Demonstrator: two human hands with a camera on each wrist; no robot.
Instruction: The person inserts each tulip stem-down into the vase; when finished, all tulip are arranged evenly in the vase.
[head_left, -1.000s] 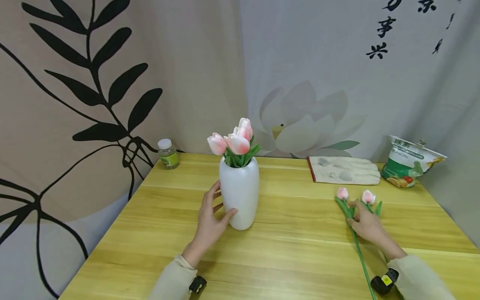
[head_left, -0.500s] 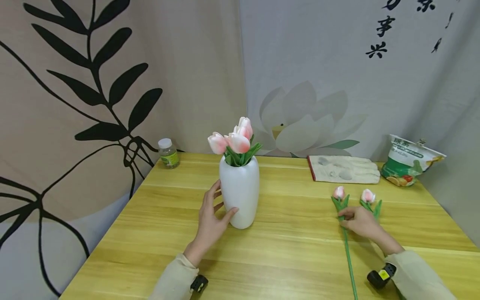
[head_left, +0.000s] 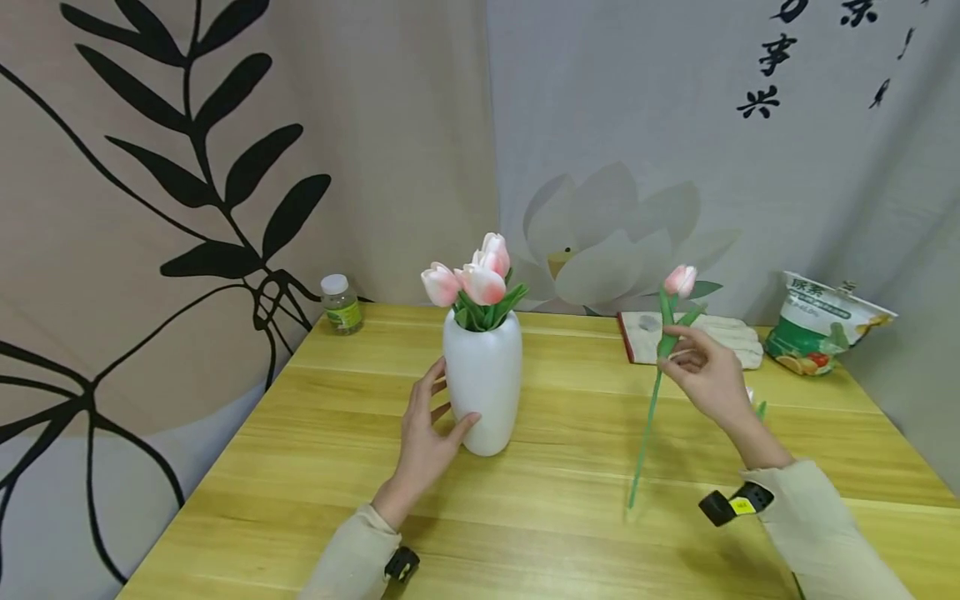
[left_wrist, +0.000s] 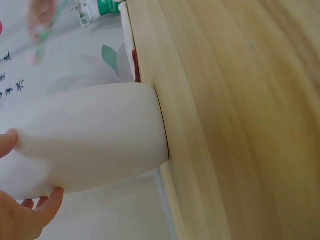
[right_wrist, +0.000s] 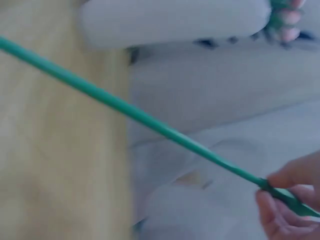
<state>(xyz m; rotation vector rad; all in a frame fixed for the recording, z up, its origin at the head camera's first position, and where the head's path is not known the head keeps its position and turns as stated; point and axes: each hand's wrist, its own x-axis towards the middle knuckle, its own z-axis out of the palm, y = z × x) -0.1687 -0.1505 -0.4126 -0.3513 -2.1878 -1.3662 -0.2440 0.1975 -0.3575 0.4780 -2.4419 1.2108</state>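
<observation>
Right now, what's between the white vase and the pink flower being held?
Just bare wooden tabletop. The head view shows that open stretch between the white vase and the pink flower in the right hand; the white glove lies farther back.

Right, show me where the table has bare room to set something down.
The table is bare between the vase and the held tulip, between the two sleeves, and between the jar and the left hand. Crowded: back right, with white glove, snack bag, and another tulip mostly hidden by the right arm.
</observation>
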